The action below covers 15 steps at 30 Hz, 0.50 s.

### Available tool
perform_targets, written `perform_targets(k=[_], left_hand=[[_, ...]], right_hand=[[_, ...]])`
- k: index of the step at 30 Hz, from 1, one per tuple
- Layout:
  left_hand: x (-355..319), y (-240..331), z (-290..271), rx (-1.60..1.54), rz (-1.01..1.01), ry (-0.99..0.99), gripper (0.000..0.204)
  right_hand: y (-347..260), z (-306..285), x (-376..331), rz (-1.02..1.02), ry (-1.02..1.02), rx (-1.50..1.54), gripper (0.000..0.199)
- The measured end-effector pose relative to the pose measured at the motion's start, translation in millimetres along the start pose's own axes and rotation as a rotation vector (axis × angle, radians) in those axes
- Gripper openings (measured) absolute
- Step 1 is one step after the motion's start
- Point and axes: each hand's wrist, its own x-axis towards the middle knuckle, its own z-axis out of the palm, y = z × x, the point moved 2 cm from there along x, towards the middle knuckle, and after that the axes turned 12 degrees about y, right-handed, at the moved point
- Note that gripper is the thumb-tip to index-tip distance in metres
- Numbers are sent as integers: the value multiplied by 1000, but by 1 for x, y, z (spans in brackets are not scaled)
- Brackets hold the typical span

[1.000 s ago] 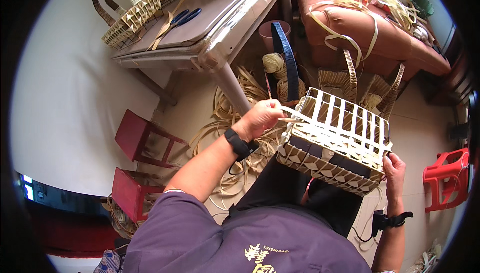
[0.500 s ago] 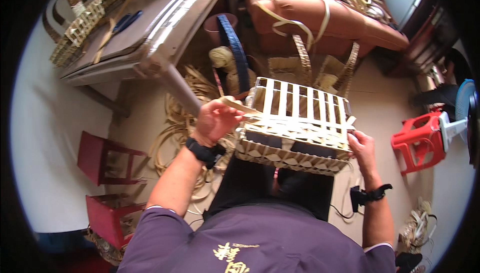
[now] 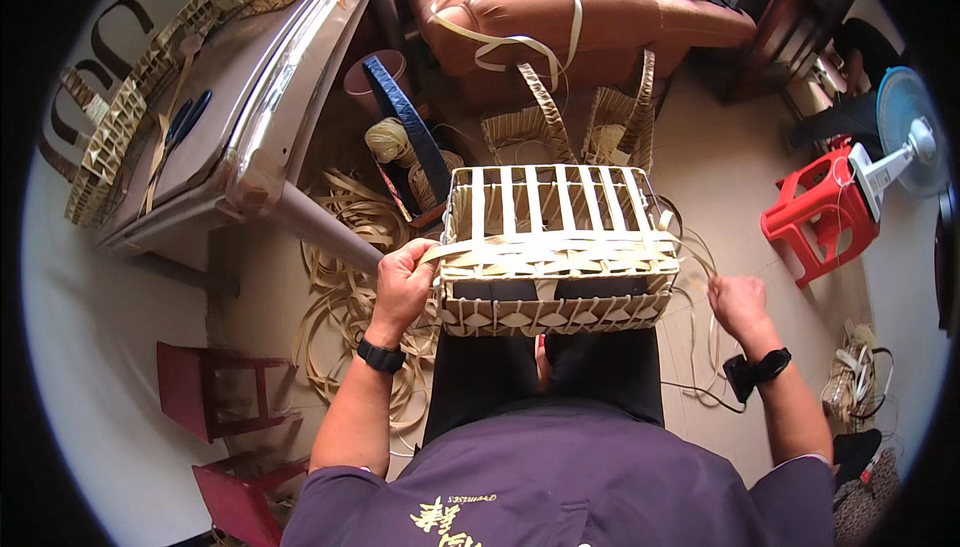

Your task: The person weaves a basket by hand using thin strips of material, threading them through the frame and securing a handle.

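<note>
A rectangular basket frame (image 3: 560,187) rests across my lap, with pale flat strips running over its open lattice. Its near side (image 3: 556,315) shows a diamond-pattern weave. At the left edge, my left hand (image 3: 404,287) is closed in a pinch on a flat cream weaving strip (image 3: 470,250) that lies across the lattice. My right hand (image 3: 738,309) is apart from the basket, to its right, fingers curled. A narrow pale strip (image 3: 698,252) curves from the basket's right side to those fingers; its end is hidden in the grip.
Coiled strips (image 3: 345,277) cover the floor at left, beside a table (image 3: 215,137) with scissors (image 3: 187,119). Baskets with tall handles (image 3: 540,97) stand before an orange-brown sofa (image 3: 600,22). Red stools (image 3: 215,387) are at left; a red stool (image 3: 820,212) and fan (image 3: 912,137) at right.
My right hand has drawn away from the basket's right edge, outward to the right. The basket now sits squarer and further left in view; my left hand still pinches the strip.
</note>
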Motion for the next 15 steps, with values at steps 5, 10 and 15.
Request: perform_targets(k=[5,10,15], left_hand=[[4,9,2,-47,-77,-30,16],[-1,16,9,-136,-207,-55,27],[11,-11,-3,-912,-622,19,39]], right_hand=[[147,106,-128,94,-295,-252,22],[308,104,-175,200,-169,-240,62],[335,88,-106,44,-53,129,46]])
